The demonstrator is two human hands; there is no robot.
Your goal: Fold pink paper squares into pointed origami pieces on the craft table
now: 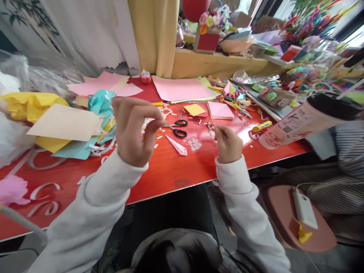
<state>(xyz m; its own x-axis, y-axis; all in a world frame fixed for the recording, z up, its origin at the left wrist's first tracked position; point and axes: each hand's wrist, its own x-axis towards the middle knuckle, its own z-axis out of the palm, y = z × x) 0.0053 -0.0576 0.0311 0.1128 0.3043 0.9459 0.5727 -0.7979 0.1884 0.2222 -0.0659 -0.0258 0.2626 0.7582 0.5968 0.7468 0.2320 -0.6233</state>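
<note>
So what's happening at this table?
Someone is at a red table, with their left hand and right hand apart above it, each in a pinch; whether either holds something is too small to tell. Between the hands lie black-handled scissors and a folded pink paper.

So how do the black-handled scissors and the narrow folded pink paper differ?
The black-handled scissors have two looped handles, while the narrow folded pink paper tapers to a point. The scissors are dark at the handles; the paper is pale pink. The scissors' blades run toward the bare left hand, their tips hard to make out; the paper is in full view. Both lie on the red tabletop.
</note>
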